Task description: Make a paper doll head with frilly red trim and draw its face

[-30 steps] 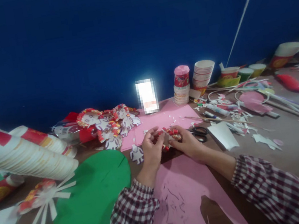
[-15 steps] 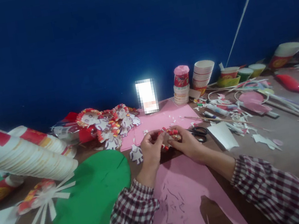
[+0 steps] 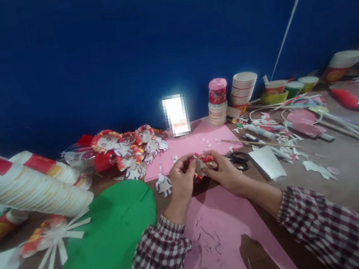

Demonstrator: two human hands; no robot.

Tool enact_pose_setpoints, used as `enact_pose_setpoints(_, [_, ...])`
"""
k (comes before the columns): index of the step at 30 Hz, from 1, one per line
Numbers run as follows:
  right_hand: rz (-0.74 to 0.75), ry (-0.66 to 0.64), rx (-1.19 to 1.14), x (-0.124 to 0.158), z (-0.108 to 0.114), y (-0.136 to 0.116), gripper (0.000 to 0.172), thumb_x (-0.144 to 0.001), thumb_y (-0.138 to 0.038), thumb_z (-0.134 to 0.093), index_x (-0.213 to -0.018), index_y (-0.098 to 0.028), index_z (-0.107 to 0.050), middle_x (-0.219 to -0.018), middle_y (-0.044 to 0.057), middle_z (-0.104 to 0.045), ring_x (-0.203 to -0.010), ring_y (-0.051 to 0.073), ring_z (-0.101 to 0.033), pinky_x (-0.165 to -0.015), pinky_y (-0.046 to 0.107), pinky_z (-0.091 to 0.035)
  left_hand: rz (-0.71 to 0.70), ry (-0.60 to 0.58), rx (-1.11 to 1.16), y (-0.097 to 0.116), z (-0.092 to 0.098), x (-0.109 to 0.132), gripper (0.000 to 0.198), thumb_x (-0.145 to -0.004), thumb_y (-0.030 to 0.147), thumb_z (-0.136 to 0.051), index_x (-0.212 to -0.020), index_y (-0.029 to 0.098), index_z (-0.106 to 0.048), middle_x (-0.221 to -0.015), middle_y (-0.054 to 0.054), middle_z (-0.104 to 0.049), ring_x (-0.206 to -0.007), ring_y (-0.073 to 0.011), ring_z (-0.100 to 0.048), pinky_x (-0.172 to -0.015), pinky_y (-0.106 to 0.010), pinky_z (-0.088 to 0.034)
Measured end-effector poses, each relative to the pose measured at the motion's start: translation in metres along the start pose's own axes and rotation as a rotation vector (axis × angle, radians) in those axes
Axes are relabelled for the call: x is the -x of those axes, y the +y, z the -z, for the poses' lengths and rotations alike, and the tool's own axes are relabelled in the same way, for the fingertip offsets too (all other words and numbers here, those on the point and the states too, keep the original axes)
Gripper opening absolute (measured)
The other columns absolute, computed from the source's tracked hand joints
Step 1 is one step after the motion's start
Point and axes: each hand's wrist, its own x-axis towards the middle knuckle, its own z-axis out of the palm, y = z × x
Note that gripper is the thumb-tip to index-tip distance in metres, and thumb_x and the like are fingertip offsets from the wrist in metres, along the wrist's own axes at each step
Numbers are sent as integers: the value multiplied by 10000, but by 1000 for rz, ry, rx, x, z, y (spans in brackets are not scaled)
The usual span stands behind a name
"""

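Note:
Between both hands is a small red, yellow and white curled paper piece (image 3: 209, 161), like the curled rims of the paper figures behind. My left hand (image 3: 183, 176) pinches its left side, with the thumb on the near face. On the other side my right hand (image 3: 223, 171) grips it, thumb also in front. The fingers partly cover the piece. A white paper cut-out body (image 3: 163, 184) lies just left of my left hand. Black-handled scissors (image 3: 240, 161) rest beyond my right hand. Below both hands lies a pink sheet (image 3: 230, 231) with black pen strokes and a cut-out hole.
Finished-looking paper figures (image 3: 118, 149) cluster at the back left. Stacked paper cups (image 3: 36, 186) lean on the left near a green paper sheet (image 3: 111, 242). More cup stacks (image 3: 243, 89) stand at the back. Paper scraps (image 3: 287, 144) and a red balloon-like object (image 3: 351, 100) lie right.
Both hands keep nearly the same place and grip, with only a slight shift of the fingers on the curled paper piece.

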Motion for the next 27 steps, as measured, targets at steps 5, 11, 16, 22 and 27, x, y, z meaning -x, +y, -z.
enact_pose_setpoints(5, [-13, 3, -10, 0, -1, 2, 323, -756, -238, -601, -1061, -221, -494, -850, -6, -631, -758, 156, -597, -685, 276, -483, 10, -15, -8, -3, 2, 0, 324, -688, 348, -701, -942, 150, -661, -765, -28, -659, -545, -89, -569, -462, -185, -470])
enact_pose_setpoints(11, [-13, -35, -19, 0, 0, -2, 273, -766, -259, -596, -1029, -207, -543, -856, 7, -638, -773, 165, -599, -701, 286, -486, 29, 17, -20, -3, 2, -1, 339, -671, 360, -715, -923, 147, -638, -764, -27, -652, -535, -90, -570, -429, -177, -464])
enact_pose_setpoints(16, [-24, -42, -41, 0, 0, -4, 278, -777, -256, -592, -1047, -206, -547, -873, 17, -645, -784, 168, -609, -709, 294, -491, 32, 4, -5, -1, 1, 0, 353, -673, 348, -714, -945, 144, -618, -763, -22, -645, -528, -83, -567, -419, -173, -459])
enact_pose_setpoints(22, [-38, -61, -79, 1, 0, -7, 295, -779, -261, -595, -1064, -218, -532, -897, 14, -648, -819, 168, -619, -732, 297, -499, 122, 4, 118, 2, -1, -1, 361, -636, 319, -741, -920, 139, -607, -744, -7, -640, -485, -70, -555, -428, -187, -465])
enact_pose_setpoints(27, [-65, -18, -112, 1, -2, -7, 324, -770, -288, -618, -1068, -232, -503, -895, 12, -643, -805, 171, -625, -704, 297, -514, 251, -66, 275, 5, 1, -4, 381, -605, 277, -758, -921, 141, -592, -705, 10, -625, -486, -77, -559, -432, -194, -460])
